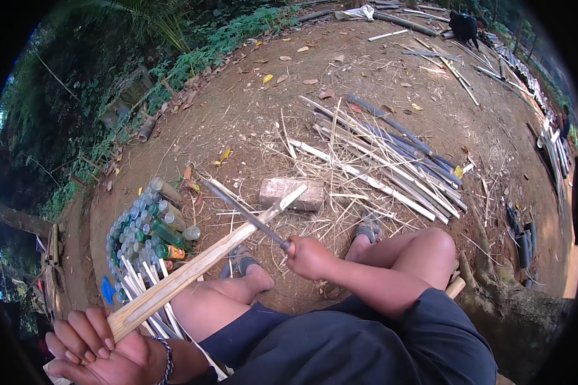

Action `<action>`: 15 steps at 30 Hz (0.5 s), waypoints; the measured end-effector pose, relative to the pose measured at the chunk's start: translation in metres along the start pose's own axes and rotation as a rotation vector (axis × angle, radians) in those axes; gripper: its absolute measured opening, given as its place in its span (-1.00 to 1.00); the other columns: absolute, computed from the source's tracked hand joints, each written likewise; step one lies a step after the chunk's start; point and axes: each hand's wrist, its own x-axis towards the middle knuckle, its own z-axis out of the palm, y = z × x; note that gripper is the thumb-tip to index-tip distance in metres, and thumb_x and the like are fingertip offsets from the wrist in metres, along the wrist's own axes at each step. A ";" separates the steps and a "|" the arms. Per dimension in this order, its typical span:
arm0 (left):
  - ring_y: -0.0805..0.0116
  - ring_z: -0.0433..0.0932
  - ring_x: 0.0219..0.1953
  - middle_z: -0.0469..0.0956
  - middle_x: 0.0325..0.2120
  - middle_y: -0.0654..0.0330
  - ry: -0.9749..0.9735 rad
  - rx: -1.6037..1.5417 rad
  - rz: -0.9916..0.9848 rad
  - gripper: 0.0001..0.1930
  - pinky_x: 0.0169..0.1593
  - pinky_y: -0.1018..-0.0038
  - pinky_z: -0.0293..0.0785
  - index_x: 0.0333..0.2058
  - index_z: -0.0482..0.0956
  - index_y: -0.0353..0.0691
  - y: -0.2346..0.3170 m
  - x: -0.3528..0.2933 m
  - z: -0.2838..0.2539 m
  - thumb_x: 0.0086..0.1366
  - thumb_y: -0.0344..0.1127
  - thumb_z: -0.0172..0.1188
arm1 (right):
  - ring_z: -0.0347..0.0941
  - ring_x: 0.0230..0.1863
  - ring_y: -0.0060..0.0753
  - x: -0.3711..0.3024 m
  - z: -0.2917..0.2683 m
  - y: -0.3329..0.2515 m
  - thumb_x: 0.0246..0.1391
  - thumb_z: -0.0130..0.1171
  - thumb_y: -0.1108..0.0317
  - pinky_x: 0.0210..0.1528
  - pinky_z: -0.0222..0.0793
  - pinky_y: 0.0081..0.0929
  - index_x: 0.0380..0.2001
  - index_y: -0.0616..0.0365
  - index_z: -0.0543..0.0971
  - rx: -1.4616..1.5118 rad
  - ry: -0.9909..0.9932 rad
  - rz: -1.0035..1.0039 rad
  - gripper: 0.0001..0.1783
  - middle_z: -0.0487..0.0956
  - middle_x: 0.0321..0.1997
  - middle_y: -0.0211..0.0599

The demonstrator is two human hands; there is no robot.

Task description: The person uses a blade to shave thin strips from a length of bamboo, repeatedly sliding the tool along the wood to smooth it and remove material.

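Observation:
My left hand, with a chain bracelet at the wrist, is closed round the lower end of a long split bamboo slat. The slat slants up and away to the right, over my left leg. In my right hand is the handle of a long-bladed knife, its blade pointing up and left. The blade crosses the slat near its far end; whether the edge bites into the wood I cannot tell. Just beyond, a short log block lies on the ground, with the slat's tip over it.
Left of my feet stands a heap of clear and green bottles. Thin pale strips lean beside my left leg. Ahead are split bamboo pieces among shavings. A tree root is at right. A person in dark clothing bends far off.

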 end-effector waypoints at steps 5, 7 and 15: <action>0.62 0.08 -0.68 0.13 -0.67 0.38 -0.067 -0.074 -0.073 -0.61 -0.59 0.66 0.04 -0.58 0.17 -0.08 -0.015 0.023 0.009 0.37 -0.15 0.08 | 0.55 -0.29 0.10 0.035 -0.008 0.060 -0.02 0.13 0.26 -0.16 0.45 -0.06 -0.24 0.24 0.50 0.028 0.035 0.086 -0.69 0.60 -0.34 0.06; 0.61 0.09 -0.68 0.13 -0.68 0.38 -0.047 -0.061 -0.064 -0.62 -0.60 0.66 0.05 -0.58 0.16 -0.08 -0.017 0.029 0.003 0.39 -0.18 0.06 | 0.56 -0.29 0.09 0.064 -0.009 0.107 -0.02 0.11 0.29 -0.16 0.44 -0.05 -0.21 0.25 0.49 0.011 0.044 0.303 -0.68 0.59 -0.35 0.09; 0.56 0.05 -0.68 0.13 -0.71 0.32 -0.115 -0.061 -0.109 -0.77 -0.57 0.62 0.04 -0.61 0.17 -0.12 -0.031 0.059 -0.007 0.19 -0.55 -0.14 | 0.58 -0.31 -0.09 0.039 -0.025 -0.027 0.03 0.07 0.33 -0.22 0.50 -0.17 -0.27 0.21 0.47 -0.009 -0.019 -0.256 -0.78 0.59 -0.39 0.00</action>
